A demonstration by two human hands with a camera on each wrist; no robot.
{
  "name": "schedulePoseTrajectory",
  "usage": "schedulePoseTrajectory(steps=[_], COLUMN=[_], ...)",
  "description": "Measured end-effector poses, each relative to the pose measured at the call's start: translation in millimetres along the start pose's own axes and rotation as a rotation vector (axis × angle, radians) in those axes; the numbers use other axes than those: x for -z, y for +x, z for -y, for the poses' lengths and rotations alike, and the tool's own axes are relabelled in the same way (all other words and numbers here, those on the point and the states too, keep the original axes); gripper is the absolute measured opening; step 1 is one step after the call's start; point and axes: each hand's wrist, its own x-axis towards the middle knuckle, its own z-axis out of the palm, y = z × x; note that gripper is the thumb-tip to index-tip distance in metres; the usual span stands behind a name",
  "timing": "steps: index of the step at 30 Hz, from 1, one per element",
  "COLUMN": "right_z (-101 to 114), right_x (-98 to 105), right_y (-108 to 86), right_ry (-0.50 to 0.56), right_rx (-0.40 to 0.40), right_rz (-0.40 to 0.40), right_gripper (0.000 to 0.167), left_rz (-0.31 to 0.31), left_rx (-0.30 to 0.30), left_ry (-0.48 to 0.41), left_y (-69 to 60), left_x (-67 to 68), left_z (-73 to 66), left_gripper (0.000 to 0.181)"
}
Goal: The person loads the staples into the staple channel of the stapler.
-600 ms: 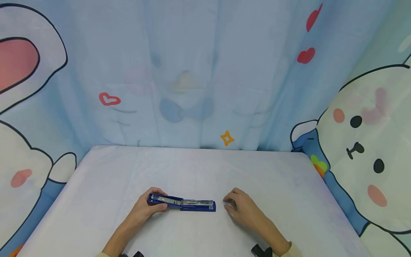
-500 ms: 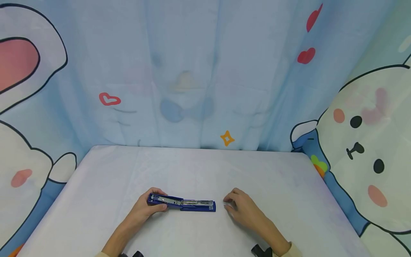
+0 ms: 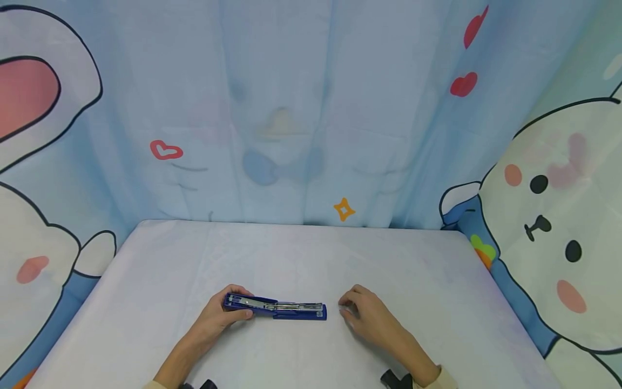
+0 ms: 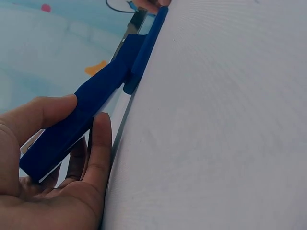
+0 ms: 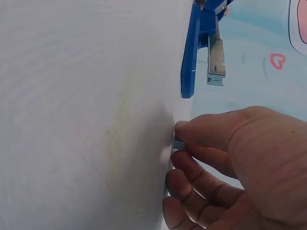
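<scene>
A blue stapler (image 3: 286,309), folded wide open with its metal staple channel showing, lies across the middle of the table. My left hand (image 3: 220,313) grips its raised top cover at the left end, thumb on the near side. In the left wrist view the stapler (image 4: 100,91) slants up from that hand toward its base. To the right of the stapler, apart from it, is my right hand (image 3: 371,316). Close up, its thumb and fingertips pinch a small silver metal piece (image 5: 179,143), apparently a short staple strip, low at the tabletop. The head view mostly hides this piece.
A white cloth covers the table (image 3: 291,254). Behind it hangs a light blue curtain (image 3: 282,108) printed with cartoon figures and hearts. Dark wrist mounts (image 3: 396,379) show at the lower edge beside the sleeves.
</scene>
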Motion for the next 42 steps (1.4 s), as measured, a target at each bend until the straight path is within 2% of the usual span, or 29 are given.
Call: schedulePoseTrajectory(steps=[15,24,32,42], right_z=[2.4,2.6,4.5,4.9], right_x=[-1.4,-1.9,-1.9,-2.4], right_y=[1.0,1.5,2.2,2.1], right_ry=[0.002,0.009,0.041,0.075], right_rx=[-0.018,-0.004,0.034,0.046], right_rz=[-0.025,-0.034,-0.069,-0.049], right_gripper=[0.014,0.013,0.014,0.015], left_rz=[-0.038,-0.010,-0.021,-0.009], left_rx=[0.022,0.008,0.006,0.008], left_ry=[0.012,0.003,0.012,0.020], left_y=[0.1,-1.3,-1.1,0.1], left_x=[-2.7,-1.1,0.0,0.9], left_z=[1.8,2.4,2.6,3.0], left_gripper=[0.049,0.051,0.051,0.051])
